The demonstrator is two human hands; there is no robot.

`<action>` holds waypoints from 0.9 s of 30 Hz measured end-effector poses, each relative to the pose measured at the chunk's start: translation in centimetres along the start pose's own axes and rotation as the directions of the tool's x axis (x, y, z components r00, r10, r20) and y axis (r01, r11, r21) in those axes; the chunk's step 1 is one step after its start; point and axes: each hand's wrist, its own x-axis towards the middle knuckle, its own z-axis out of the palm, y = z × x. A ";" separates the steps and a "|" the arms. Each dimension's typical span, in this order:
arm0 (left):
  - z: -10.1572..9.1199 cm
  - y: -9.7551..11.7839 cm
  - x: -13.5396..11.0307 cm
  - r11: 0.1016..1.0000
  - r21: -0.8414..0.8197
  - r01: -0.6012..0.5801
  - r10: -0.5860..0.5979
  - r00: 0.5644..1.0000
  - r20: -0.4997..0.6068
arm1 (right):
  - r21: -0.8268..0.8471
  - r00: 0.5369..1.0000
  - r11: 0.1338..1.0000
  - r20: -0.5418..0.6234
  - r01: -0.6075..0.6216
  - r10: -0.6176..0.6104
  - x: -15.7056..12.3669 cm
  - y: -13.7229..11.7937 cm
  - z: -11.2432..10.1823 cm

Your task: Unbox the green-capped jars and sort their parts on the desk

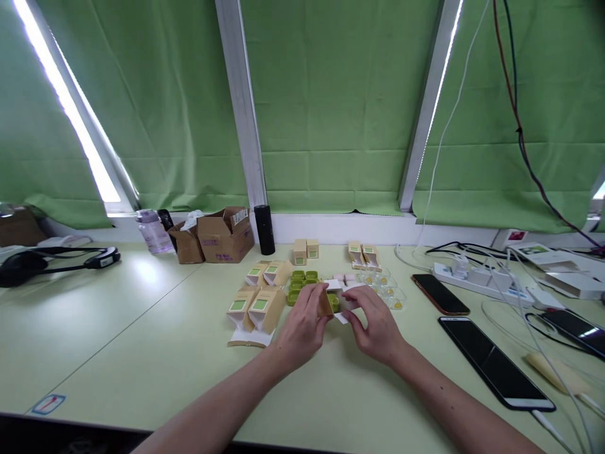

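Between my two hands is a small cardboard box (326, 306), tan outside and white inside, with its flaps spread apart. A green cup-like piece (333, 302) shows in its opening. My left hand (305, 321) is wrapped round the box's left side. The fingers of my right hand (375, 323) pinch a white flap (348, 304) on the right. Just behind my left hand stand several green square cups (297, 285). Beyond my right hand lie clear plastic domed pieces (390, 292) with yellow spots, and small pink pieces (350, 277), partly hidden.
Several tan boxes (265, 309) with green labels lie left of my hands. More small boxes (299, 251) stand by the wall, near a black cylinder (264, 230) and brown cartons (225, 236). Phones (494, 359), cables and a power strip (482, 282) occupy the right; a headset (57, 258) lies left.
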 end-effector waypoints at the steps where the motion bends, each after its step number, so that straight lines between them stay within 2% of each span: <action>1: -0.1 0.2 0.0 1.000 0.019 -0.018 0.018 1.000 0.003 | 0.011 0.999 0.999 -0.017 -0.037 0.037 0.0 0.0 0.1; 5: -0.1 0.8 0.1 0.992 0.094 -0.088 0.087 0.996 0.018 | 0.002 0.987 0.988 -0.051 -0.155 0.154 0.1 -0.3 0.7; 11: 0.2 1.1 0.0 0.976 0.165 -0.146 0.141 0.989 0.044 | -0.012 0.970 0.972 -0.059 -0.235 0.234 0.0 -0.4 1.5; 19: 0.0 0.7 0.2 0.970 0.222 -0.104 0.107 0.994 -0.001 | 0.247 0.922 0.909 -0.111 -0.335 0.370 0.4 -0.5 0.8; 23: -0.1 0.2 0.2 0.971 0.225 -0.078 0.088 0.996 -0.033 | 0.413 0.873 0.815 -0.089 -0.406 0.480 0.4 -0.5 0.6; 27: 0.0 0.0 0.3 0.969 0.236 -0.069 0.083 0.995 -0.050 | 0.500 0.829 0.735 -0.056 -0.459 0.556 0.2 -0.4 0.8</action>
